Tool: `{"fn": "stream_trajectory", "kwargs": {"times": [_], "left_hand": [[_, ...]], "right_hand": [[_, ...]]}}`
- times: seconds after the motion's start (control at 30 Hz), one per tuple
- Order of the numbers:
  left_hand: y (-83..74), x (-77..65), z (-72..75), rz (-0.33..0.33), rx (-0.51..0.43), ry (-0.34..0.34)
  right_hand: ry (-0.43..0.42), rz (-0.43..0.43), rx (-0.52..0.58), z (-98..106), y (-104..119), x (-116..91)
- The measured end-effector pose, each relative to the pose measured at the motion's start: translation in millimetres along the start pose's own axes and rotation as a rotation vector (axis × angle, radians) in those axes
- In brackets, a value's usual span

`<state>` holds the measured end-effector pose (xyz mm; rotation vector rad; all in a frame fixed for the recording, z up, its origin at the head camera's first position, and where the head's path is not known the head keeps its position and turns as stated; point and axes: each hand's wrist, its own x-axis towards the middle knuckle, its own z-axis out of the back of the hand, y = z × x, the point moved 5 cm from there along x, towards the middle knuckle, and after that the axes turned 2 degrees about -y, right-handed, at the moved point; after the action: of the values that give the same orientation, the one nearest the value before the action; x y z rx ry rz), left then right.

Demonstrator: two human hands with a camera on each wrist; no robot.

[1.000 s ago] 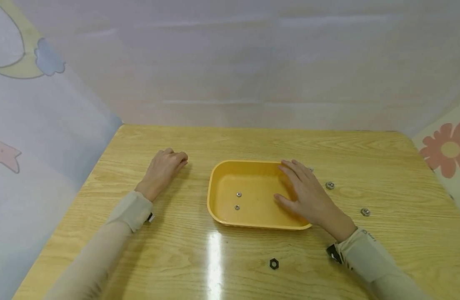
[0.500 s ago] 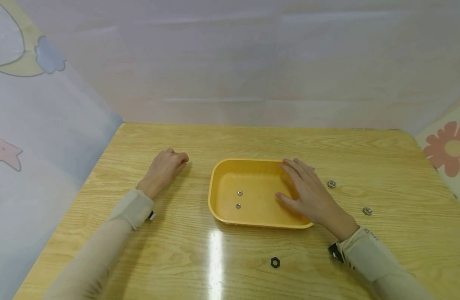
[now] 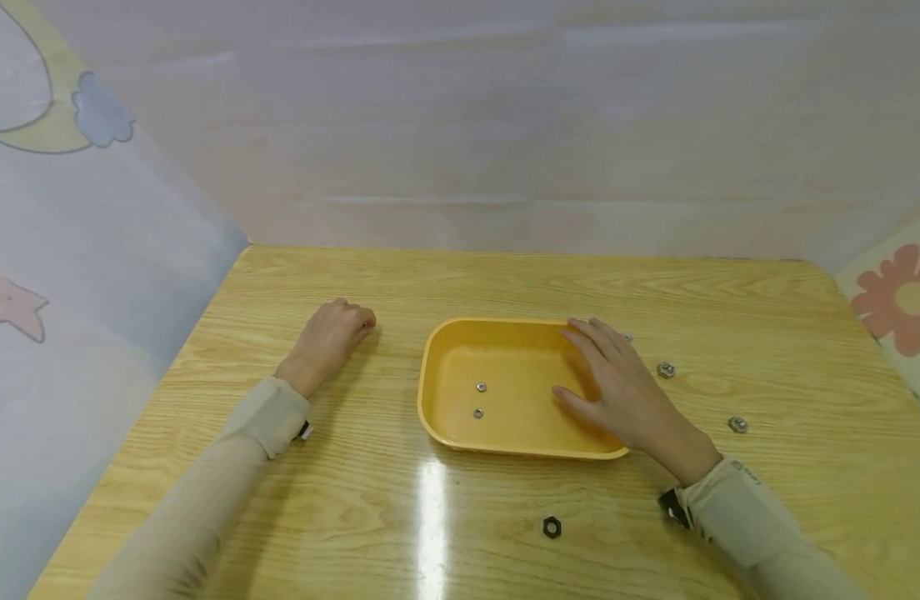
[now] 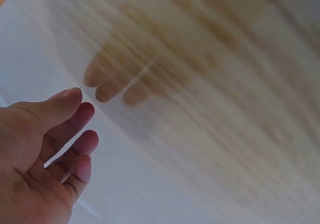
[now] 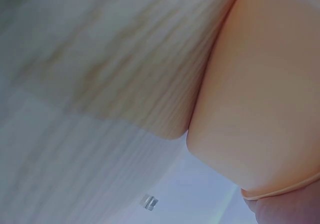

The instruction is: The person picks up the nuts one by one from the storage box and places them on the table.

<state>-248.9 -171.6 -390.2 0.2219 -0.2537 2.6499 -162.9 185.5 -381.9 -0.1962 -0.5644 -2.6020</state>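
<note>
"Where could a hand pass on the table?"
"Between the left hand and the yellow tray, or along the strip between tray and far edge."
"Past that edge?"
"A cloth wall rises along it."
"Toward the right edge?"
"The right hand covers the tray's right end; beyond, a metal nut and another nut sit well apart, with room between."
"Toward the near edge?"
"Wood, with one dark nut to go around."
"Into the tray?"
"From above its left half, over the rim."
</note>
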Motion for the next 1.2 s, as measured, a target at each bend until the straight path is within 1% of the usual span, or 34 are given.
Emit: {"fn": "stream_trajectory", "kwargs": {"times": [0.13,0.47,0.67,1.0,1.2], "left_hand": [[0.2,-1.3,-0.1,0.015,-0.006,0.022],[0.1,-2.0,-0.5,0.026,-0.025,0.037],[-1.0,-1.4,-0.6,0.011,-0.004,0.042],[-2.1,-1.1,-1.2,-0.009,0.006,0.026],[-2.1,-1.0,-1.3,-0.001,0.006,0.032]], "right_hand": [[0.009,-0.008,0.006,-0.6,-0.5,-0.1],[-0.004,0.0,0.005,-0.2,-0.2,-0.5],[-0.005,0.003,0.006,-0.2,0.0,-0.6],[-0.032,0.027,0.012,0.8,1.3,-1.0],[-0.033,0.027,0.014,0.9,1.3,-0.8]]}}
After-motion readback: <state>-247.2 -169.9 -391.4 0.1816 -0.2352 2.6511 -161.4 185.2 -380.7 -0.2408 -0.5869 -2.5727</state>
